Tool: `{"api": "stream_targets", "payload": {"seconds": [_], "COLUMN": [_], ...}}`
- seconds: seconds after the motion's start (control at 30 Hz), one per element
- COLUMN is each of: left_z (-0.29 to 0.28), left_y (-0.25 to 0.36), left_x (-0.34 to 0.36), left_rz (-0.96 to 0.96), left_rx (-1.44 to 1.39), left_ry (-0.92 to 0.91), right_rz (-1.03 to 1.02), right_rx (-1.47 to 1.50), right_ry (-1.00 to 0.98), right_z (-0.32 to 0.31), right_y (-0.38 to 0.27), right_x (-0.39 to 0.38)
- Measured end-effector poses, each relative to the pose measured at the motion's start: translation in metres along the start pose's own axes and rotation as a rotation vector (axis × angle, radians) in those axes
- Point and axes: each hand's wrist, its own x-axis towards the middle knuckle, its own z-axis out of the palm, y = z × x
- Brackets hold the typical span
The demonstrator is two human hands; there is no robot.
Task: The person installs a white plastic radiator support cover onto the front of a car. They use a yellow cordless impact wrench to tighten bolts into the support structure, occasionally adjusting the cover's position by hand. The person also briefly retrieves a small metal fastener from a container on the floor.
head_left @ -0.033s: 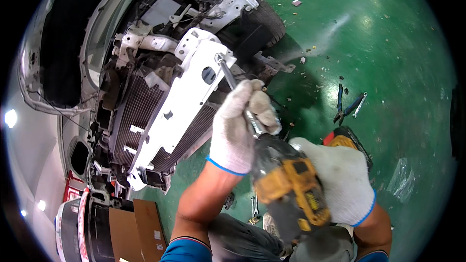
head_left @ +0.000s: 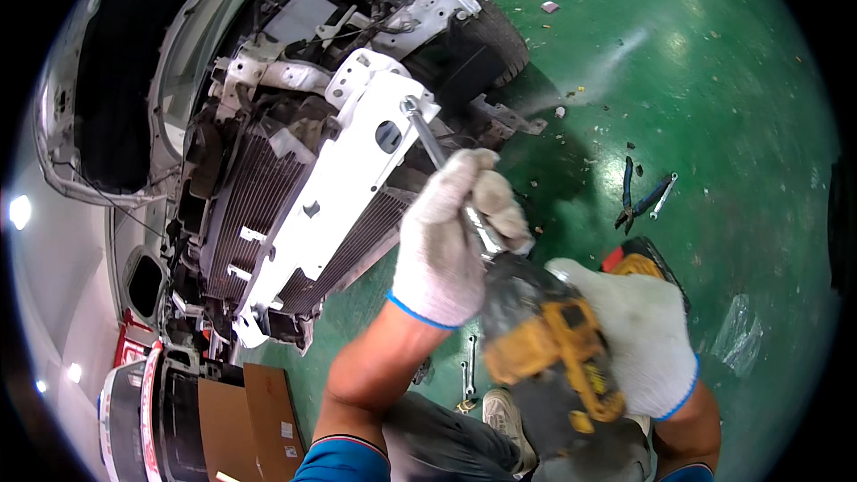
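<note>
Green floor [head_left: 723,125] below; my left hand [head_left: 449,245] encircles the socket extension [head_left: 428,138], right hand [head_left: 629,330] grips cordless driver [head_left: 549,348].

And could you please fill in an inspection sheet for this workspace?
Surface: green floor, scattered with small debris.
Job's things: yellow-and-black power tool; metal shaft, its far end at the upper part of a white beam across a partly stripped vehicle's front.
Clutter: blue-handled pliers beside a wrench; two more wrenches; crumpled clear plastic.
Hands: gloved left hand closed around the shaft; gloved right hand gripping the power tool, fingers mostly hidden.
Cables: thin dark lines in the engine bay; cannot tell whether cables or hoses.
Surroundings: cardboard at lower left; bright lights beyond.
</note>
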Motion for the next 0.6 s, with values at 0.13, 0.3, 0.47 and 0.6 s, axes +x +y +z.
{"api": "stream_targets", "payload": {"seconds": [0.13,0.3,0.47,0.6], "left_z": [-0.002,-0.010,-0.020,-0.044], "left_y": [-0.018,-0.033,-0.038,-0.050], "left_x": [-0.020,-0.029,-0.041,-0.050], "left_rz": [-0.097,-0.176,-0.219,-0.356], "left_rx": [0.046,0.089,0.174,0.205], "left_ry": [-0.100,-0.199,-0.171,-0.145], "right_rz": [0.046,0.206,0.464,0.521], "right_rx": [0.055,0.260,0.252,0.065], "right_ry": [0.047,0.176,0.058,-0.110], "right_z": [-0.001,0.020,0.034,0.043], "right_y": [0.015,0.025,0.020,0.022], "right_x": [-0.023,-0.067,-0.070,-0.080]}}
